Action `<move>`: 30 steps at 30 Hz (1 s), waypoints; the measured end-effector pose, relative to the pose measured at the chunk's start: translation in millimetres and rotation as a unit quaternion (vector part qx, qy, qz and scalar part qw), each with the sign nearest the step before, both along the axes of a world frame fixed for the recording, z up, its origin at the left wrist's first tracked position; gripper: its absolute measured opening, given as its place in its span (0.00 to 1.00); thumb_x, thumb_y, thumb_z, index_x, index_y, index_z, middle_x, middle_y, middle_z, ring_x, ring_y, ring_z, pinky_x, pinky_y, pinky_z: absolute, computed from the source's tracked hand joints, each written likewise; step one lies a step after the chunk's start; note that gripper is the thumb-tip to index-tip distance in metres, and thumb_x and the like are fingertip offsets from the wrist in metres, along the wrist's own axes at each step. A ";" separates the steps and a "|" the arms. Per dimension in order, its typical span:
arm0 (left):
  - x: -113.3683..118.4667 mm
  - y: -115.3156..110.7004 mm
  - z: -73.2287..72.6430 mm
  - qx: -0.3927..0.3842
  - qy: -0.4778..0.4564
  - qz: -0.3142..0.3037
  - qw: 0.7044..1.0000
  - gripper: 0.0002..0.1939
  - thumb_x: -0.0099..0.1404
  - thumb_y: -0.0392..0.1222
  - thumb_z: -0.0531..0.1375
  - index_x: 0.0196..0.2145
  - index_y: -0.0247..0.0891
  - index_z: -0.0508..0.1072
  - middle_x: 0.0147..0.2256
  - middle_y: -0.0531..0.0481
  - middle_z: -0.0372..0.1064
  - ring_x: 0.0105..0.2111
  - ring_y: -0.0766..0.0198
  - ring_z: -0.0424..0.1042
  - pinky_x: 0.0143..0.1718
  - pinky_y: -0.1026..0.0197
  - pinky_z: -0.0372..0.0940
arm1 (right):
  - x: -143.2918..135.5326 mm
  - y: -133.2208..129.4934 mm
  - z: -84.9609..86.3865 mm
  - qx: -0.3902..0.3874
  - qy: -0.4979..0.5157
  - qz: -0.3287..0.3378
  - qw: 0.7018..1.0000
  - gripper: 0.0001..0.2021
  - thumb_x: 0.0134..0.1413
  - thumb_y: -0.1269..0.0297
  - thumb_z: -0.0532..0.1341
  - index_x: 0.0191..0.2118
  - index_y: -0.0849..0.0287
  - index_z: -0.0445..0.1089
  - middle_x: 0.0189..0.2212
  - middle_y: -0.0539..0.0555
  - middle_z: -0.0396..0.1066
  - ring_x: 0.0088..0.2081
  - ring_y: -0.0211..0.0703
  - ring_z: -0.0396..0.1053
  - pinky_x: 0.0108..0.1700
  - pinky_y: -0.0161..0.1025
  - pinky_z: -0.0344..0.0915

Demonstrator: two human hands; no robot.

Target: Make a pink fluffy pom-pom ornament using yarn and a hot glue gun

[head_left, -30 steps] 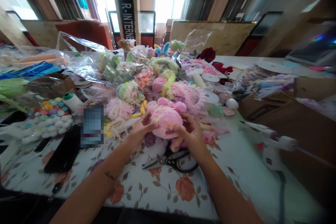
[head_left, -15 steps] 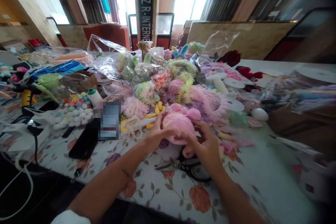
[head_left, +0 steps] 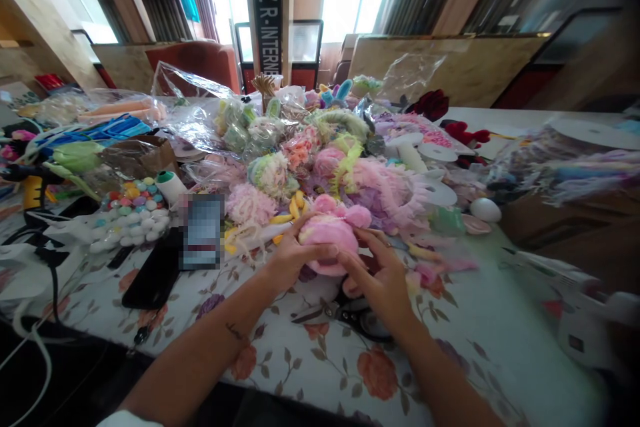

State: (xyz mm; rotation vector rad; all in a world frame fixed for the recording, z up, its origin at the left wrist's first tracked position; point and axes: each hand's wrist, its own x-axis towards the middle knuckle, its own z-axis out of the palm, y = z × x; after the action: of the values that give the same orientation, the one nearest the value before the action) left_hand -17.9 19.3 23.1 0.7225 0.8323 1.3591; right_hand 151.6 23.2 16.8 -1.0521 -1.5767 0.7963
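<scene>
A round pink plush head (head_left: 327, 235) with two small rounded ears sits between my two hands, just above the flowered tablecloth. My left hand (head_left: 290, 257) grips its left side, the thumb lying across the front. On the other side my right hand (head_left: 377, 270) is closed on it, its thumb meeting the lower front edge. Beneath my right hand lies a pair of scissors (head_left: 345, 317) with black handles, blades pointing left, the handles partly covered by the hand. A small pink piece (head_left: 351, 287) shows under the plush, partly hidden by my fingers.
Behind my hands rises a heap of fluffy yarn pieces (head_left: 300, 147) and plastic wrapping. To the left lie a black phone (head_left: 153, 273), a lit phone (head_left: 201, 230), pompoms (head_left: 133, 217) and a thread spool (head_left: 170, 187). A white glue gun (head_left: 565, 287) stands at the right.
The whole view has shifted slightly left. Both hands still hold the pink plush head, and their grip looks almost the same.
</scene>
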 end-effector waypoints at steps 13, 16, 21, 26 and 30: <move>3.0 -4.0 4.6 0.007 -0.046 -0.023 0.999 0.28 0.47 0.43 0.77 0.46 0.38 0.78 0.37 0.48 0.77 0.35 0.60 0.75 0.38 0.61 0.70 | -0.3 1.0 0.4 -0.016 -0.003 -0.034 0.999 0.20 0.52 0.50 0.70 0.45 0.58 0.78 0.43 0.57 0.70 0.42 0.49 0.72 0.37 0.41 0.74; 3.7 -4.4 5.9 -0.003 -0.024 -0.012 1.000 0.28 0.45 0.39 0.77 0.45 0.37 0.78 0.36 0.50 0.77 0.33 0.63 0.74 0.37 0.62 0.70 | -1.5 -0.6 -0.4 -0.013 0.007 -0.033 0.999 0.20 0.53 0.49 0.69 0.46 0.57 0.78 0.44 0.58 0.69 0.43 0.50 0.72 0.37 0.41 0.75; 5.9 -2.2 4.2 0.001 -0.023 0.006 1.000 0.29 0.41 0.38 0.79 0.42 0.36 0.79 0.32 0.52 0.75 0.29 0.66 0.72 0.33 0.65 0.68 | -3.1 -1.8 -1.3 -0.002 -0.004 -0.037 0.999 0.19 0.54 0.50 0.68 0.46 0.56 0.78 0.43 0.58 0.70 0.44 0.50 0.72 0.38 0.41 0.75; 4.9 -3.3 5.3 0.015 -0.025 -0.004 1.000 0.29 0.47 0.48 0.77 0.46 0.37 0.78 0.36 0.47 0.76 0.34 0.60 0.75 0.36 0.62 0.70 | -3.4 -2.1 2.9 -0.004 0.004 -0.043 0.999 0.20 0.53 0.50 0.68 0.46 0.58 0.78 0.43 0.58 0.69 0.44 0.50 0.72 0.38 0.41 0.74; 2.4 -6.0 3.6 0.045 -0.002 -0.046 0.998 0.36 0.46 0.44 0.78 0.53 0.41 0.75 0.43 0.45 0.77 0.44 0.53 0.76 0.44 0.58 0.72 | -2.5 -1.4 6.3 -0.003 0.014 -0.047 0.999 0.20 0.54 0.50 0.67 0.48 0.58 0.78 0.44 0.58 0.68 0.44 0.50 0.72 0.40 0.41 0.74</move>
State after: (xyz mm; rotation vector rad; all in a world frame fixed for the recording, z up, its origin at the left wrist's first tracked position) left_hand -15.6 13.3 26.7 0.8185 0.7306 1.3208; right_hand 149.1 21.8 23.1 -1.1055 -1.4909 0.7501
